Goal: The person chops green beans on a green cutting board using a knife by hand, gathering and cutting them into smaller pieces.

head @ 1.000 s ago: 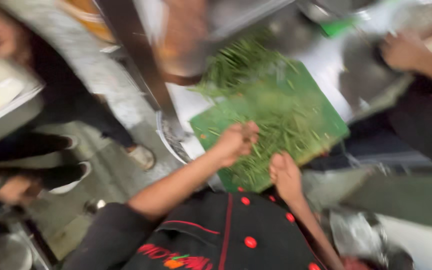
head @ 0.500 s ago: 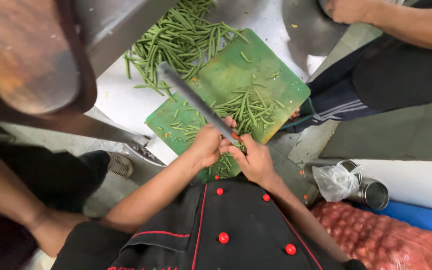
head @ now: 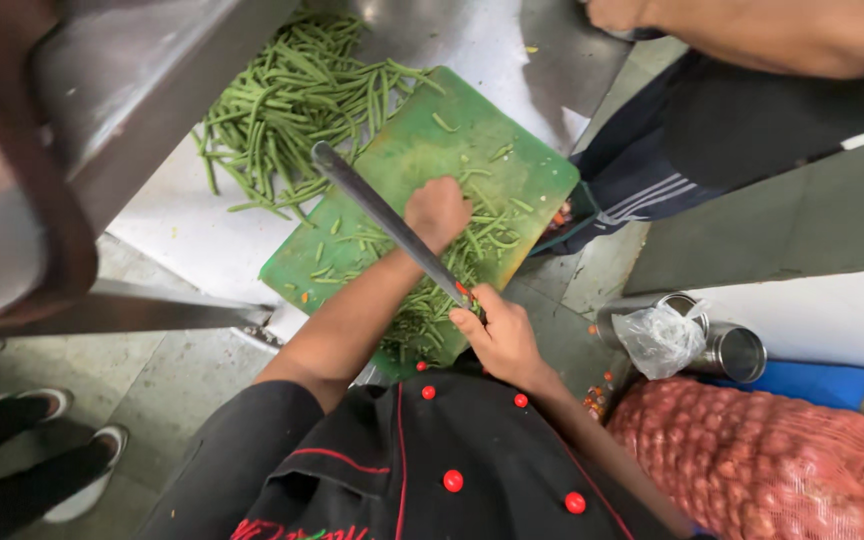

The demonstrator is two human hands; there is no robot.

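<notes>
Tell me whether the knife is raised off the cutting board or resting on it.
Raised: the right hand grips the knife, its blade angled above the left hand and the board.

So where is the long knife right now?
In the head view, the long steel knife lies slantwise across the green plastic cutting board, gripped by the right hand, its blade passing beside the left hand on the cut green beans.
</notes>
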